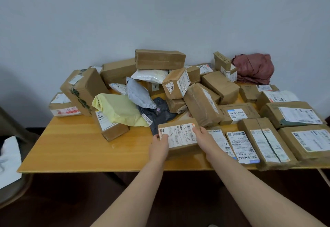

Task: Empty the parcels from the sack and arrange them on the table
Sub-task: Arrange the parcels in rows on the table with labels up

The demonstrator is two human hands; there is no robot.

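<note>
Box: we hold a small cardboard box point(180, 135) label up at the near middle of the surface point(80, 146), just left of the laid-out row point(264, 143).
Fingers: our left hand point(159, 143) and right hand point(202, 134) pinch its left and right ends, and the fingers point(195, 129) lap onto the label.
Handling: we judge it light and stiff, with slick tape, so the ends hold best.
Heap: the heap point(176, 84) of jumbled boxes and soft bags lies farther back. The bags would sag, so we would lift them from beneath.
Sack: the sack point(253, 68) is crumpled at the far right.
</note>
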